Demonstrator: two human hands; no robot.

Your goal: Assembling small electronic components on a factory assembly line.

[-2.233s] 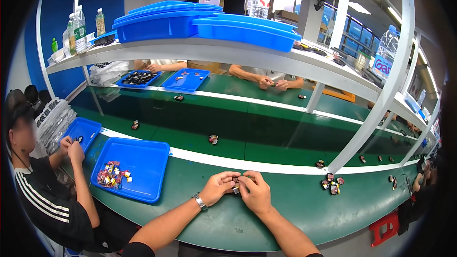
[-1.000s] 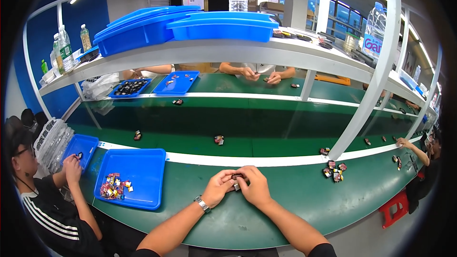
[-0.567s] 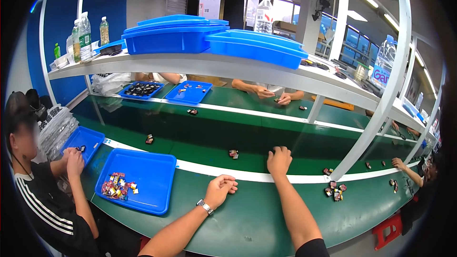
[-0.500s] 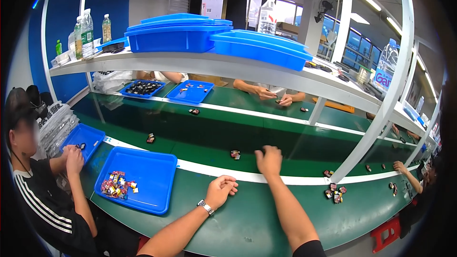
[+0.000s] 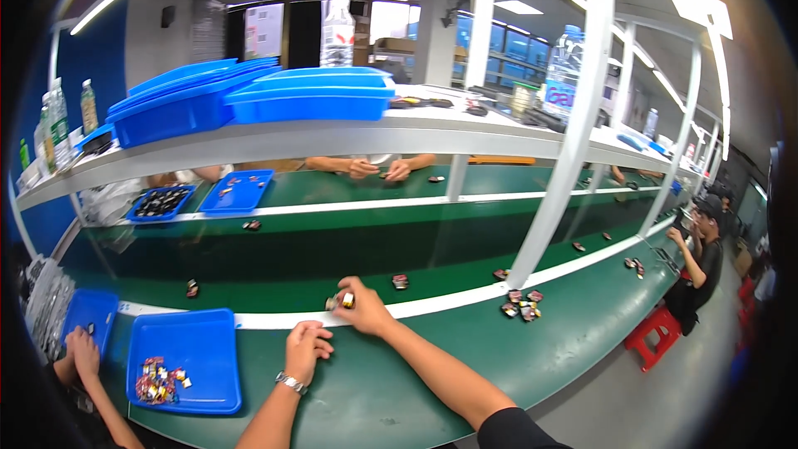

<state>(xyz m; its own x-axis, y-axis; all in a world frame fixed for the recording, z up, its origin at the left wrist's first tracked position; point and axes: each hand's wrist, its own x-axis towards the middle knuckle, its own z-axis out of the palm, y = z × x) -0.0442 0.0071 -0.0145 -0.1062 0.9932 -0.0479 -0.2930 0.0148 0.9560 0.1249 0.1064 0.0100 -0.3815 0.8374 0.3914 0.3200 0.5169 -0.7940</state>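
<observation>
My right hand [image 5: 366, 306] is closed on a small dark red, yellow and black part [image 5: 347, 300], held between thumb and fingers over the white rail at the belt's near edge. Close beside it on the left, my left hand [image 5: 306, 351] hovers above the green table, fingers loosely bent and apart, with nothing visible in them; a metal watch [image 5: 291, 382] is on that wrist. Another such part [image 5: 401, 282] lies on the green belt [image 5: 449, 274] just beyond my right hand. A blue tray [image 5: 184, 323] with a heap of similar parts [image 5: 162, 380] stands left of my left hand.
A cluster of parts [image 5: 522, 305] lies on the table near a white post [image 5: 553, 191]. Another part [image 5: 193, 288] sits on the belt at left. Co-workers' hands [image 5: 83, 353] work at the left, across the belt and far right. A shelf [image 5: 332, 143] carrying blue trays spans above.
The view has turned right. My right hand has closed on a part from the belt and drawn it back to the rail, nearer my left hand.
</observation>
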